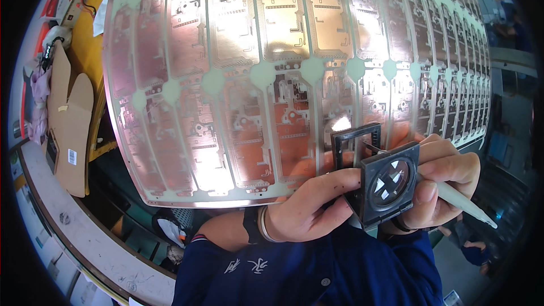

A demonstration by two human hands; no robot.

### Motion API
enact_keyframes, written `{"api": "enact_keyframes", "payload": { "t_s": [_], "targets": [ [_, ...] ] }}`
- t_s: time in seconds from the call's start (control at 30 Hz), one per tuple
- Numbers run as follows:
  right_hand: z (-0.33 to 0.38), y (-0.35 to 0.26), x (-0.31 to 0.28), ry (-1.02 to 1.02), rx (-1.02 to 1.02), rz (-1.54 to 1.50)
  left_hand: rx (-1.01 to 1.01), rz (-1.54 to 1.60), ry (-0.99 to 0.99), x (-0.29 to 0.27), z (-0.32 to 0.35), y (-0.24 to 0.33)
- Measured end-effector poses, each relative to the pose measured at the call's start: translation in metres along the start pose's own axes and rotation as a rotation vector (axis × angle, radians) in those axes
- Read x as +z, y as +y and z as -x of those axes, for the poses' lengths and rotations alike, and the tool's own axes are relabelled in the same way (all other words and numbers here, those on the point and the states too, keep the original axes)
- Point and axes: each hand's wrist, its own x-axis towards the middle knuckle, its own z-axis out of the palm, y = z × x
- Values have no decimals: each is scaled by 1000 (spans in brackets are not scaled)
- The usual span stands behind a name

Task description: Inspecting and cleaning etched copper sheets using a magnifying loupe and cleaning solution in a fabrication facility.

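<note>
A large copper circuit-board panel (243, 153) with pale green borders fills the view in front of me. At its near right edge my left hand (309, 207) grips a black folding magnifier (391, 184) by its side. The round lens faces up toward me, and the square base frame (357, 136) rests against or just over the panel. My right hand (445, 173) is closed round a pale, tapered pen-like tool (462, 204). A thin dark tip shows between lens and base, apparently the tool's working end. Whether it touches the copper I cannot tell.
To the left are a brown cardboard piece (73, 130) with a label and a yellow surface (90, 39). A curved pale ledge (107, 255) runs along the lower left. Another person (476, 252) is at the lower right, beyond my arm.
</note>
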Motion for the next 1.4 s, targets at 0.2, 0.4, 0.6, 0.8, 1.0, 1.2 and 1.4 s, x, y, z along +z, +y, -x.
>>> {"api": "enact_keyframes", "payload": {
  "t_s": [0.2,0.4,0.6,0.8,1.0,1.2,1.4],
  "targets": [
    [-1,-5,11,173,5,7,-49,79,9,6,6,-1],
    [-2,-12,4,197,28,27,54,78,98,8,0,-2],
    [-6,-15,14,311,111,218,51,1,189,13,10,-3],
    [-6,-21,13,346,124,265,-80,434,292,27,12,-8],
    [-5,-19,11,333,115,274,-122,407,221,18,13,-4],
    [-6,-23,10,324,114,302,-13,-80,154,12,5,10],
    [-8,-18,10,304,101,301,-295,428,191,15,7,8]
  ]
}}
